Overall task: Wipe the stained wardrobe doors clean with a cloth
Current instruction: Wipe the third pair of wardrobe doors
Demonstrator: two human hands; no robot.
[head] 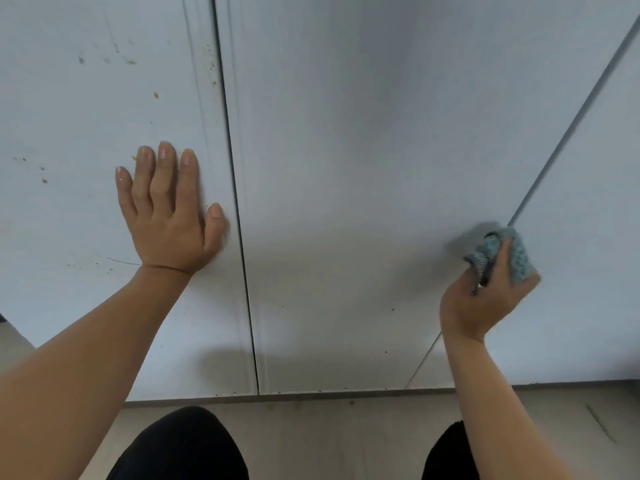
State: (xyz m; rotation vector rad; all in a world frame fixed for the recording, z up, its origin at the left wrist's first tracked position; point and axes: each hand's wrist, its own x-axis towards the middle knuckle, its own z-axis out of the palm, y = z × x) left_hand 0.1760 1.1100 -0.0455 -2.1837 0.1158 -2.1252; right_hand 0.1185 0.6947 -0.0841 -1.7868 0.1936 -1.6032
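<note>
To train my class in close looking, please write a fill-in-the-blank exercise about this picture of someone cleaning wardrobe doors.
1. The right hand grips a ____ cloth.
2. The left hand holds ____.
3. Most stains mark the door under the ____ hand.
Missing words: blue; nothing; left.

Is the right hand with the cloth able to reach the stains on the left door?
Probably yes, across the body: nothing stands between the right hand, holding the cloth, and the stains; only the left hand rests flat on the left door.
</note>
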